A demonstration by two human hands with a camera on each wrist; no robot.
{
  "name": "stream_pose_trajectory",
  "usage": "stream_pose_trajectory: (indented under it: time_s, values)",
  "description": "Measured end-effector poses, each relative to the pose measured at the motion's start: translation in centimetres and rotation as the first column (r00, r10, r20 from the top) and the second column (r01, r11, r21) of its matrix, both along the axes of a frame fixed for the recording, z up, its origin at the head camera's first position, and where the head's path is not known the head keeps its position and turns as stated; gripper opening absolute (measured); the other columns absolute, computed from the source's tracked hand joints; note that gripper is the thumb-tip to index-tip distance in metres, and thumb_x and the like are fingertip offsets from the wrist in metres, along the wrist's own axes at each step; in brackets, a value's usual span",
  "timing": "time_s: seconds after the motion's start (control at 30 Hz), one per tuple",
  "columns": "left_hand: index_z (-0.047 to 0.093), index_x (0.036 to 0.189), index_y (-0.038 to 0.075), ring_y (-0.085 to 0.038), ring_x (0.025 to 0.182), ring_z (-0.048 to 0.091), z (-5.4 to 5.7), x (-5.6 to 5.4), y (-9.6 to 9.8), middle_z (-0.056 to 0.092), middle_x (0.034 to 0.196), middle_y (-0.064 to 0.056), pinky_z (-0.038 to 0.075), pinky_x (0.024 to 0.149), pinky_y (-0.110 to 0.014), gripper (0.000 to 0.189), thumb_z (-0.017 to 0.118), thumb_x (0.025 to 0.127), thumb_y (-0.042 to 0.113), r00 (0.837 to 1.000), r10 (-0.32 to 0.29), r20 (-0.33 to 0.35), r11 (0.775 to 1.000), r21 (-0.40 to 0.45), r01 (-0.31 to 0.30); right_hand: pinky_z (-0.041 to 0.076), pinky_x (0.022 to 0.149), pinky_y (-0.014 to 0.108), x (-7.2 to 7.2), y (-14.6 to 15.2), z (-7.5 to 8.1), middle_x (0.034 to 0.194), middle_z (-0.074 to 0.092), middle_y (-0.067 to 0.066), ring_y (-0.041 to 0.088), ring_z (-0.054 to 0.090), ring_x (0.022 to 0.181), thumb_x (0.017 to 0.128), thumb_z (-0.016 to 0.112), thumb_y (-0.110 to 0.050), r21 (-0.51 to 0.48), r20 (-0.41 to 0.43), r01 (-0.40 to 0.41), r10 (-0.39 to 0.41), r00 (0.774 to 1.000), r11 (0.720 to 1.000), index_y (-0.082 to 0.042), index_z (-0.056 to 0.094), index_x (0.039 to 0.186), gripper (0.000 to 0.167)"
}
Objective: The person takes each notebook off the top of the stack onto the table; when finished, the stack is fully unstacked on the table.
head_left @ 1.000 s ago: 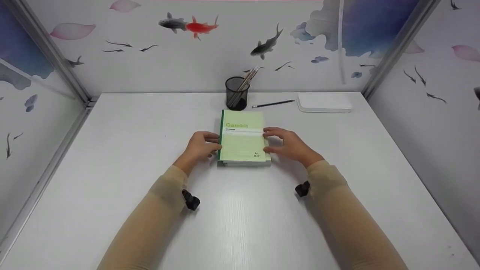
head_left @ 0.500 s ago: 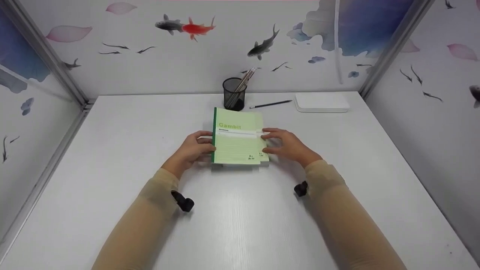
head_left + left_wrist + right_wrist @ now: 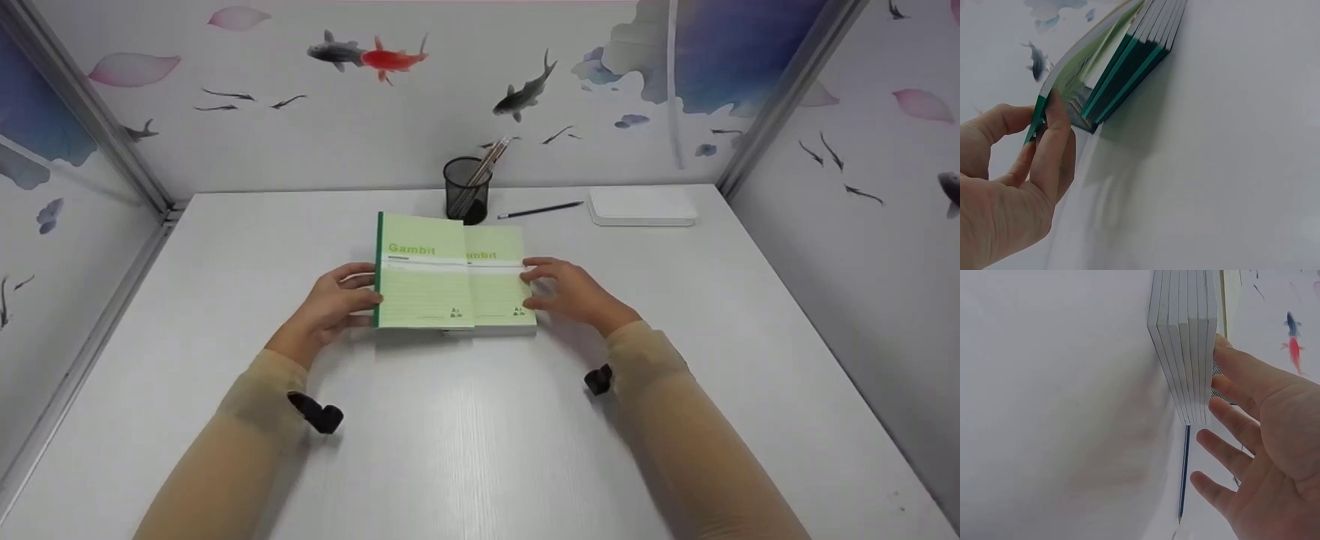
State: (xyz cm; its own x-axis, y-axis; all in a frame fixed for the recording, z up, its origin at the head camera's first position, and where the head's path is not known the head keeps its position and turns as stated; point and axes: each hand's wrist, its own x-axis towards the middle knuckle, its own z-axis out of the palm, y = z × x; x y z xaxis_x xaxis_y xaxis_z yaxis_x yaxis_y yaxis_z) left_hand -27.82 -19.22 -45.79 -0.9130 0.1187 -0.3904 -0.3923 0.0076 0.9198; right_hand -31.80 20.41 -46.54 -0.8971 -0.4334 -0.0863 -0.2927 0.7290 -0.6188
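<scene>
My left hand (image 3: 330, 304) pinches a pale green "Gambit" notebook (image 3: 424, 289) by its dark green spine, thumb above and fingers beneath. In the left wrist view this notebook (image 3: 1058, 67) is raised and bends over the stack. Its right part overlaps a pile of similar notebooks (image 3: 499, 296), whose green spines show below it in that wrist view. At the pile's right edge is my right hand (image 3: 577, 292). The right wrist view shows that hand's thumb and fingertips against the upper edge of the notebook stack (image 3: 1182, 349), while the lower fingers extend beside it.
Behind the pile stands a black mesh pen cup (image 3: 466, 191) holding several pencils. A dark pencil (image 3: 540, 210) lies to its right, followed by a flat white box (image 3: 641, 206). Printed walls (image 3: 247, 150) enclose the white table (image 3: 480, 450) at the back and sides.
My left hand has slid the top notebook leftward off the pile, uncovering much of the notebook beneath. My right hand has stayed at the pile's right edge.
</scene>
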Motion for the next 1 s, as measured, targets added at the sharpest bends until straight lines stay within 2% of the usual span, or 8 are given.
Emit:
stream_pose_trajectory:
  time_s: [0.13, 0.27, 0.37, 0.57, 0.73, 0.83, 0.9, 1.0]
  values:
    - [0.036, 0.158, 0.014, -0.017, 0.110, 0.070, 0.5, 0.4, -3.0, 0.046, 0.158, -0.010, 0.063, 0.086, -0.036, 0.071, 0.067, 0.095, 0.001, 1.000, 0.018, -0.018, 1.000, -0.011, -0.018, 0.023, 0.128, 0.048, 0.0, -0.2, 0.3, 0.163, 0.044, 0.000, 0.028, 0.030, 0.156, 0.091, 0.081, -0.024, 0.004, 0.007, 0.010, -0.010, 1.000, 1.000, -0.009, 0.067, 0.136, 0.050]
    - [0.034, 0.159, 0.014, -0.014, 0.105, 0.071, 0.4, 0.4, -4.7, 0.043, 0.159, -0.011, 0.063, 0.085, -0.034, 0.073, 0.067, 0.095, 0.001, 0.999, 0.040, 0.007, 0.999, -0.003, -0.040, 0.023, 0.129, 0.048, 0.0, -0.2, 0.5, 0.163, 0.043, 0.000, 0.028, 0.029, 0.157, 0.091, 0.081, -0.024, 0.020, 0.012, 0.013, -0.013, 1.000, 1.000, -0.009, 0.066, 0.136, 0.050]
    - [0.034, 0.160, 0.015, -0.013, 0.105, 0.070, -0.1, 0.3, -5.2, 0.043, 0.159, -0.009, 0.062, 0.084, -0.032, 0.075, 0.069, 0.094, 0.002, 0.999, 0.034, 0.037, 0.999, -0.028, -0.033, 0.024, 0.128, 0.048, -0.1, -0.1, 0.5, 0.163, 0.044, 0.002, 0.029, 0.030, 0.156, 0.091, 0.081, -0.024, 0.035, 0.002, 0.000, -0.001, 1.000, 0.999, -0.008, 0.067, 0.135, 0.049]
    - [0.037, 0.158, 0.017, -0.013, 0.103, 0.069, -0.9, 0.2, -5.4, 0.049, 0.156, -0.010, 0.059, 0.074, -0.027, 0.074, 0.071, 0.094, 0.008, 0.999, 0.002, 0.037, 0.986, -0.168, 0.004, 0.026, 0.128, 0.049, -0.3, -0.3, 0.3, 0.160, 0.047, 0.006, 0.031, 0.033, 0.155, 0.090, 0.082, -0.024, 0.047, -0.021, -0.035, 0.036, 0.999, 0.998, -0.005, 0.068, 0.132, 0.048]
    - [0.037, 0.160, 0.016, -0.015, 0.103, 0.070, -0.9, 0.3, -5.5, 0.052, 0.148, -0.016, 0.062, 0.083, -0.031, 0.076, 0.073, 0.093, 0.011, 1.000, -0.030, -0.004, 0.960, -0.277, 0.028, 0.026, 0.127, 0.051, -0.3, -0.2, 0.3, 0.160, 0.047, 0.009, 0.034, 0.034, 0.154, 0.090, 0.082, -0.022, 0.032, -0.042, -0.062, 0.063, 0.997, 0.998, -0.003, 0.068, 0.130, 0.046]
    - [0.035, 0.161, 0.017, -0.019, 0.103, 0.069, -0.8, 0.3, -5.4, 0.053, 0.144, -0.019, 0.062, 0.085, -0.034, 0.080, 0.076, 0.092, 0.012, 0.997, -0.075, -0.035, 0.932, -0.358, 0.057, 0.026, 0.127, 0.051, -0.3, -0.2, 0.4, 0.158, 0.048, 0.010, 0.034, 0.035, 0.153, 0.088, 0.083, -0.020, 0.024, -0.041, -0.050, 0.051, 0.998, 0.998, -0.003, 0.069, 0.128, 0.046]
    - [0.039, 0.159, 0.017, -0.022, 0.103, 0.067, -0.7, 0.3, -5.3, 0.055, 0.141, -0.019, 0.061, 0.083, -0.033, 0.077, 0.076, 0.091, 0.014, 0.992, -0.117, -0.055, 0.893, -0.443, 0.081, 0.026, 0.127, 0.051, -0.4, -0.2, 0.5, 0.158, 0.050, 0.009, 0.033, 0.035, 0.153, 0.087, 0.085, -0.019, 0.027, -0.031, -0.033, 0.033, 0.999, 0.999, -0.004, 0.070, 0.128, 0.046]
    - [0.048, 0.153, 0.016, -0.025, 0.105, 0.062, -0.6, 0.2, -5.2, 0.057, 0.139, -0.018, 0.057, 0.082, -0.032, 0.067, 0.076, 0.092, 0.019, 0.983, -0.175, -0.058, 0.821, -0.560, 0.113, 0.026, 0.127, 0.049, -0.6, -0.3, 0.7, 0.157, 0.051, 0.007, 0.032, 0.036, 0.153, 0.085, 0.086, -0.019, 0.031, -0.018, -0.011, 0.012, 1.000, 0.999, -0.005, 0.071, 0.126, 0.046]
